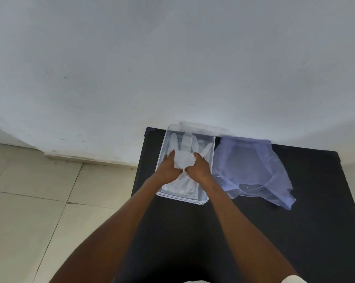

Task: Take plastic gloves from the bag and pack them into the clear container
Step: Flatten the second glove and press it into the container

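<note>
A clear rectangular container (211,152) stands on the black table near the wall. Inside it lies a translucent plastic glove (185,145), flat, its fingers pointing toward the wall. My left hand (168,167) and my right hand (199,167) are both inside the container, side by side, each gripping the glove at its palm section. The glove's cuff end shows below my hands, toward the container's near wall. To the right of the container lies the bluish clear plastic bag (252,170), crumpled and open.
The black table (295,231) stretches toward me and to the right. A white wall rises directly behind the container. A clear lid (203,126) leans behind the container against the wall. Beige floor tiles (39,201) lie left of the table.
</note>
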